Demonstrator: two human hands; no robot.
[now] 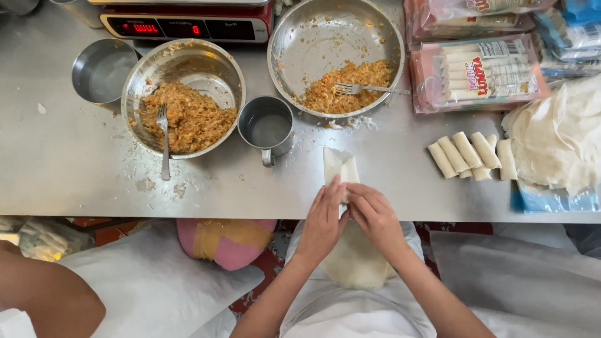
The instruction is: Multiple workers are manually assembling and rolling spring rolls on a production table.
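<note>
A thin white wrapper lies folded on the steel table near its front edge, partly rolled into a narrow packet. My left hand presses its fingertips on the wrapper's near left edge. Beside it, my right hand pinches the near right edge. Both hands meet over the roll's near end, which hides whatever filling is inside. A steel bowl with orange-brown minced filling and a fork stands just beyond the wrapper.
A second bowl of filling with a fork sits at left, next to two steel cups of water. Several finished rolls lie at right beside a stack of wrappers and packaged rolls. A digital scale stands behind.
</note>
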